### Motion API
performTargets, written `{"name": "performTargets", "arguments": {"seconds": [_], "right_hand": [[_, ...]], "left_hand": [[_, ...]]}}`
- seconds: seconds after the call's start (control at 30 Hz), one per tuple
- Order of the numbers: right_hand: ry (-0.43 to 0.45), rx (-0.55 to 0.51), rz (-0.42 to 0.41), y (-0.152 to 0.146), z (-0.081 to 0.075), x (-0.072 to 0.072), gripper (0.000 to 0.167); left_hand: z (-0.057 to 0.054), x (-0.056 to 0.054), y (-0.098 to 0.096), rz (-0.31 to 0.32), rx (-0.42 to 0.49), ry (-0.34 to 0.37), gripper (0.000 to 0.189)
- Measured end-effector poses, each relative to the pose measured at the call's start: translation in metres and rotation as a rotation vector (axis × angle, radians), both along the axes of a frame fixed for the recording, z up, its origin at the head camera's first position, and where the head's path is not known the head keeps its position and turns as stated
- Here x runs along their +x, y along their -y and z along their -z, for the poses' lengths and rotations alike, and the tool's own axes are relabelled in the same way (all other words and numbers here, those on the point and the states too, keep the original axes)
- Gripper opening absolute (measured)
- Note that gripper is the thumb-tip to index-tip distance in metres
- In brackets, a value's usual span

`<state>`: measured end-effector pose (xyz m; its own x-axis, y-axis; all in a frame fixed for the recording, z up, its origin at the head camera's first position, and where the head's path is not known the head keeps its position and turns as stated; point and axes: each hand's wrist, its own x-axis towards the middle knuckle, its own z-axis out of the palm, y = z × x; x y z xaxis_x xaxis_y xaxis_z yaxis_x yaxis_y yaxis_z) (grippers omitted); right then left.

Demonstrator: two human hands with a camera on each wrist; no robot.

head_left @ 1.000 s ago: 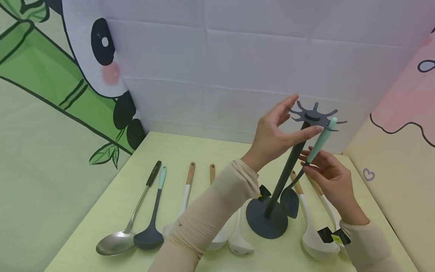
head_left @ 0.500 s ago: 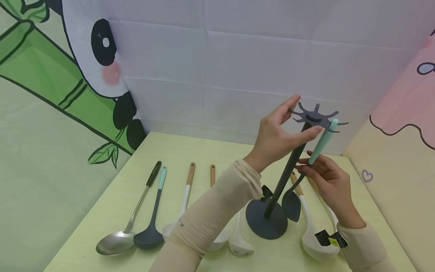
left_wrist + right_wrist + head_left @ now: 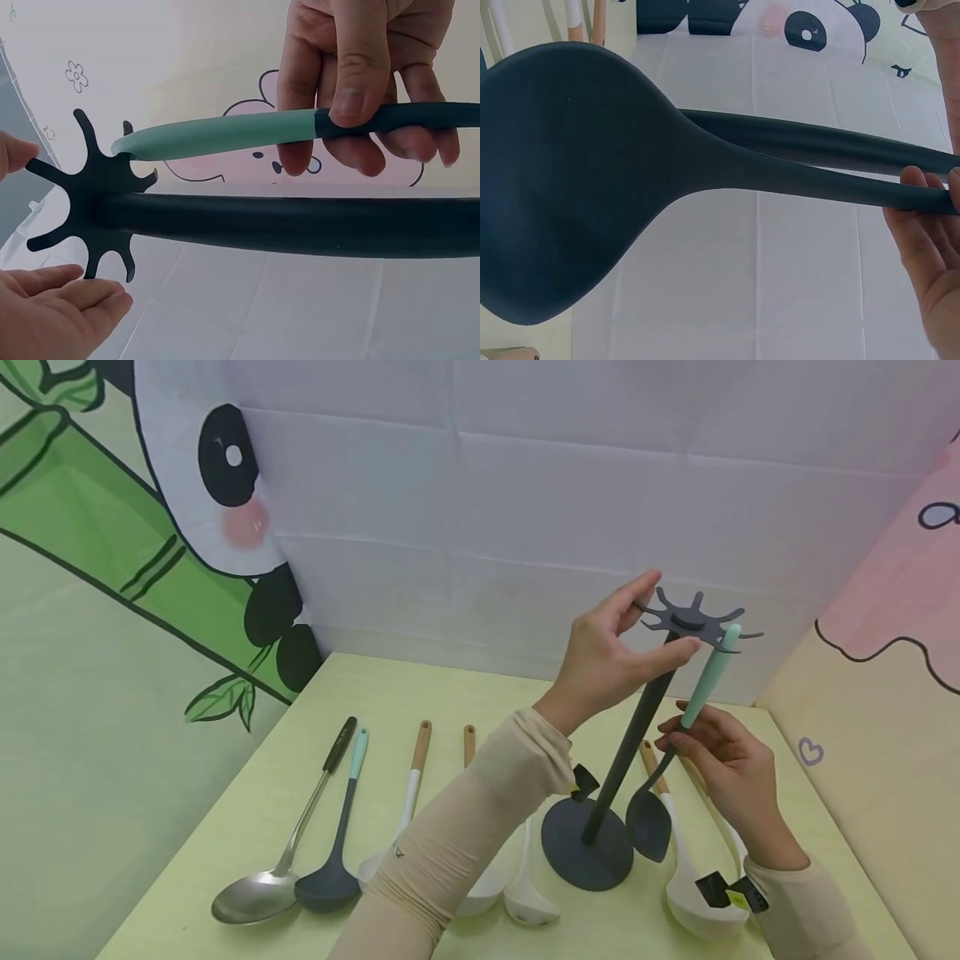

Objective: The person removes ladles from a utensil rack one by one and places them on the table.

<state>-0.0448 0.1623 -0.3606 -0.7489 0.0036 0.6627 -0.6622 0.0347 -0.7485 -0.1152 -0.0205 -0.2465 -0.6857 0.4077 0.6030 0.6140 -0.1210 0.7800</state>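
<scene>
A dark utensil stand (image 3: 633, 743) has a round base, a leaning-looking pole and a ring of hooks (image 3: 686, 618) on top. My left hand (image 3: 607, 652) holds the hook ring at its edge, thumb on one side and fingertips on the other. Between thumb and fingers my right hand (image 3: 727, 764) pinches a spatula at its neck, just below the mint-green handle (image 3: 707, 685). The handle's upper end lies at the hooks on the right side, as the left wrist view also shows. The spatula's broad dark head (image 3: 577, 172) hangs beside the pole, near the base.
On the pale table lie a steel spoon (image 3: 258, 896), a dark ladle (image 3: 327, 887) with a mint handle, and several white utensils with wooden handles, including a ladle (image 3: 531, 902) and one at right (image 3: 697, 897). A cloth backdrop (image 3: 487, 527) stands behind.
The spatula's head has shifted slightly down and to the right, away from the pole, and my right hand has lowered a little. My left hand and the stand have hardly moved.
</scene>
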Motion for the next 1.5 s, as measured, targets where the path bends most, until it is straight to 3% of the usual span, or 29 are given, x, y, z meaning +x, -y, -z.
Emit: {"name": "performTargets", "arguments": {"seconds": [0.37,0.73,1.07,1.5], "right_hand": [[-0.009,0.000,-0.014,-0.015,-0.009,-0.007,0.037],[-0.001,0.027,-0.006,-0.022,-0.014,-0.007,0.034],[-0.008,0.068,0.053,-0.019,-0.014,-0.002,0.031],[-0.096,-0.012,-0.008,-0.003,-0.012,0.014,0.032]], "left_hand": [[-0.003,-0.013,-0.009,0.046,0.025,0.056,0.071],[-0.005,-0.020,-0.010,0.070,-0.019,0.105,0.071],[-0.007,-0.023,-0.004,0.144,-0.015,0.120,0.069],[-0.002,-0.022,0.009,0.226,0.002,0.123,0.067]]}}
